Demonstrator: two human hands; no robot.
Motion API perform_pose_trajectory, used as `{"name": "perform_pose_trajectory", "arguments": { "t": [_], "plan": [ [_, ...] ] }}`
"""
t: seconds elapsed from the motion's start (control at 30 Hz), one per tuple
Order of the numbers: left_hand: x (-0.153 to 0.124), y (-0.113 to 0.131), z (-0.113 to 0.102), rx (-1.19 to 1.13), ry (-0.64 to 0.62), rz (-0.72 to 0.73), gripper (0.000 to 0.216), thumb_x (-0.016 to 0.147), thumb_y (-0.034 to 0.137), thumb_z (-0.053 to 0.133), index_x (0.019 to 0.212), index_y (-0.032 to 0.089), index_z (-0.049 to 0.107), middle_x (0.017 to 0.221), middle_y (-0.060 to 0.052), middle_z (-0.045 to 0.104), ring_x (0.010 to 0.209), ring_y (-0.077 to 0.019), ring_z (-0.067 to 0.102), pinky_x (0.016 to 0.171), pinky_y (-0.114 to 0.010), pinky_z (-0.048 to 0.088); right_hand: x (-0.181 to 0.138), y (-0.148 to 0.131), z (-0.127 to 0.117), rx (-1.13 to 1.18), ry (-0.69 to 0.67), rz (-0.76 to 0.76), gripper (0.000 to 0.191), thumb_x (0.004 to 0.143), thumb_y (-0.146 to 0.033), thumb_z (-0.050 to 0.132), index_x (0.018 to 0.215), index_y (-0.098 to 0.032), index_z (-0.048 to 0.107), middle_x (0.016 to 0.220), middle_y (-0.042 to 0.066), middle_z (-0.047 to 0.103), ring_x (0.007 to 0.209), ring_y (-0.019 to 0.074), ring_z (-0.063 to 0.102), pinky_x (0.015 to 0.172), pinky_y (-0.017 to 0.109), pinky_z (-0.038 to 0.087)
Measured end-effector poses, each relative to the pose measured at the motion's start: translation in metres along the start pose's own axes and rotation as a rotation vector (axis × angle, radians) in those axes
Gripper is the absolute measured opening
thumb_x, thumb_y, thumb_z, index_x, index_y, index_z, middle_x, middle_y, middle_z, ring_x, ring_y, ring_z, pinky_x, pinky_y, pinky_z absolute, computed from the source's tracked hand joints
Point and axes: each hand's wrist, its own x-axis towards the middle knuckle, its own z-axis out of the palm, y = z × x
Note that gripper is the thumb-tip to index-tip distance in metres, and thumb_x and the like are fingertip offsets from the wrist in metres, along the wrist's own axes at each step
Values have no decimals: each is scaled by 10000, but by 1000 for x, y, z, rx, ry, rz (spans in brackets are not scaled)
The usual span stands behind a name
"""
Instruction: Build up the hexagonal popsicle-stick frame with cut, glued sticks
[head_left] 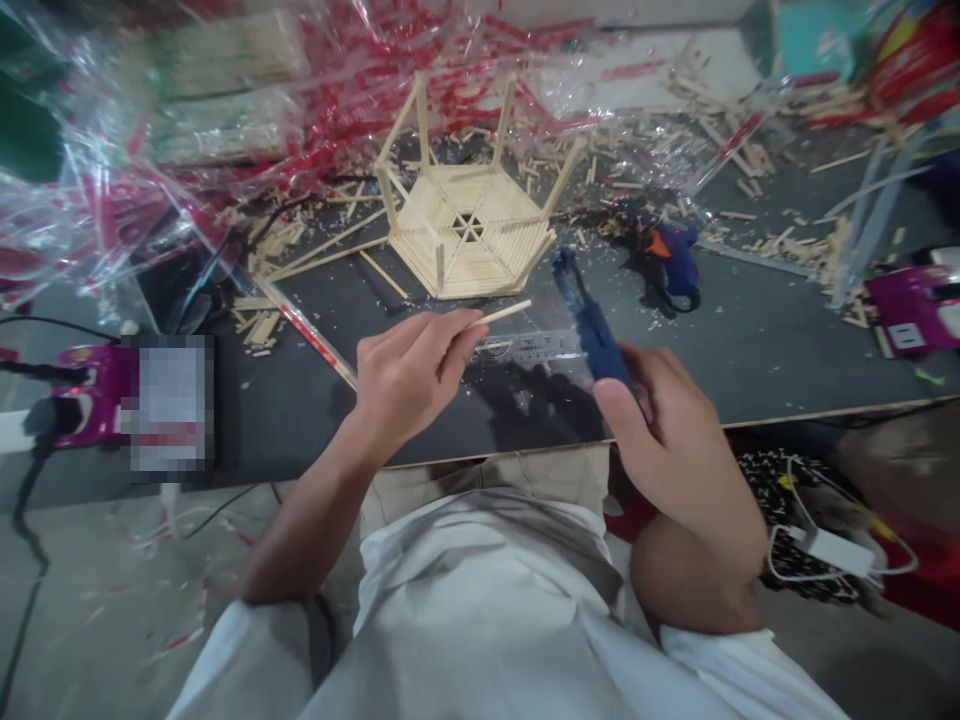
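Observation:
My left hand (420, 365) pinches a thin pale wooden stick (510, 311), whose free end points right above the table. On the right, my right hand (667, 430) is wrapped round a dark blue plier-like hand tool (596, 330); its head points up and away, and its exact kind is unclear. Beyond both hands stands a hexagonal frame of wooden sticks (457, 270), with a slatted base, a small central hole and upright posts at its corners. A clear plastic ruler (540, 346) lies on the table between my hands, partly hidden by the left one.
A blue glue gun with an orange tip (679, 262) lies right of the frame. Stick offcuts (292, 235) and crumpled clear and red plastic wrapping (337, 120) cover the back. Purple power strips (911, 310) sit at both sides; the dark table's front edge (495, 455) is near my body.

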Motion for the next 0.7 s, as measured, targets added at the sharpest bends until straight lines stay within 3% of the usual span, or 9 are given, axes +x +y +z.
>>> {"name": "perform_pose_trajectory", "arguments": {
  "t": [0.07,0.2,0.33,0.5,0.7],
  "plan": [
    [0,0,0,7,1,4,136,1019,268,641,1004,181,744,856,-18,805,717,-101,735,658,-187,502,0,17,-3,-146,60,-15,529,1025,-583,480,1355,-197,629,1170,168,678,1089,325,683,969,482,551],
    [0,-1,2,3,38,32,92,1001,250,665,967,194,729,794,4,783,699,-98,724,625,-191,475,-1,54,-4,-341,25,-74,678,973,-583,567,1491,-148,521,1320,235,567,1268,392,582,1089,569,486],
    [1,-2,4,111,66,147,63,987,247,692,993,187,711,742,16,741,632,-102,672,575,-224,438,-4,79,-3,-463,2,-28,682,955,-543,575,1473,-100,534,1299,254,541,1301,434,531,1118,620,439],
    [1,-4,4,159,36,189,109,1010,214,647,1091,163,697,767,5,726,638,-110,639,558,-254,415,2,87,-4,-479,23,69,724,936,-573,557,1483,-101,519,1326,257,519,1284,437,528,1114,622,431],
    [2,-7,3,140,-4,209,124,990,158,644,1102,167,695,832,-5,747,676,-123,605,598,-259,444,11,87,3,-475,58,52,731,934,-487,598,1503,-38,499,1374,287,507,1352,440,468,1160,619,385]
  ]
}}
